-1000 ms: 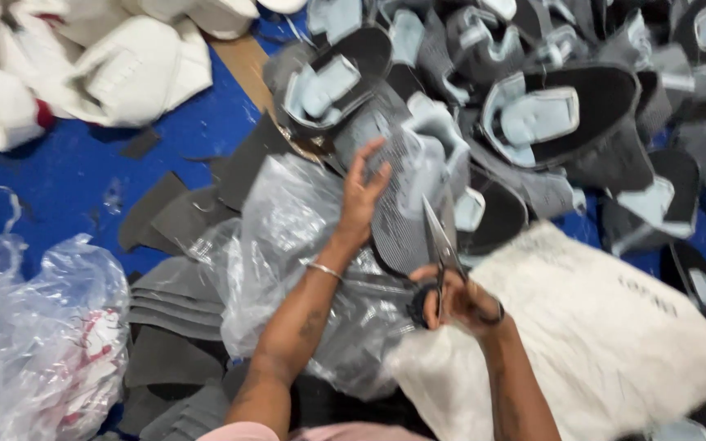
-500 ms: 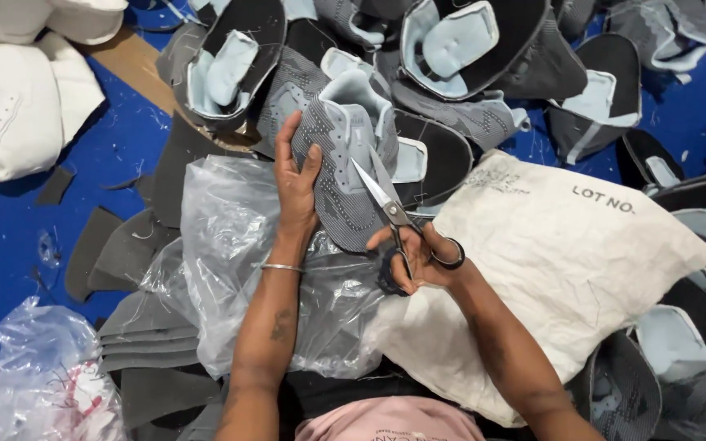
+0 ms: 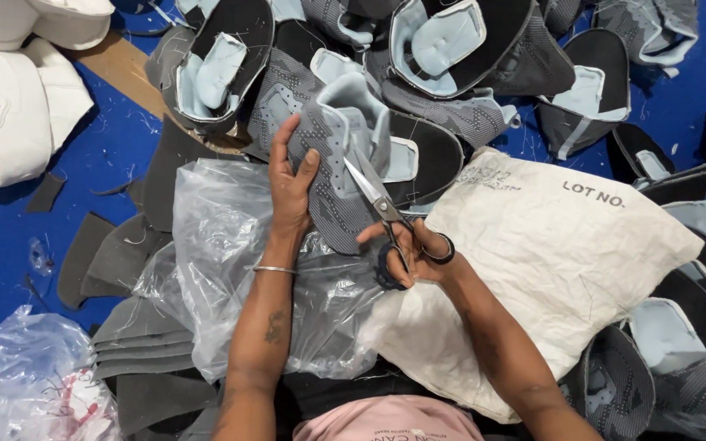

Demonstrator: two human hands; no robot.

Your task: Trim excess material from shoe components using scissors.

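Head view: my left hand (image 3: pixel 292 184) pinches the soft, floppy grey knitted shoe upper (image 3: pixel 332 175) by its edge, my right hand (image 3: pixel 414 253) closed through the handles of steel scissors (image 3: pixel 382 208), blades parted.

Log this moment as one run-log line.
left hand: holds grey shoe upper | right hand: grips scissors, blades open at upper | under: clear plastic bag

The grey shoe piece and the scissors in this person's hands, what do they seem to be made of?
The grey shoe piece looks like knitted fabric, matt with a woven pattern, lined in pale blue, probably foam. The scissors have shiny, metallic-looking blades; their dark handles could be coated metal or plastic.
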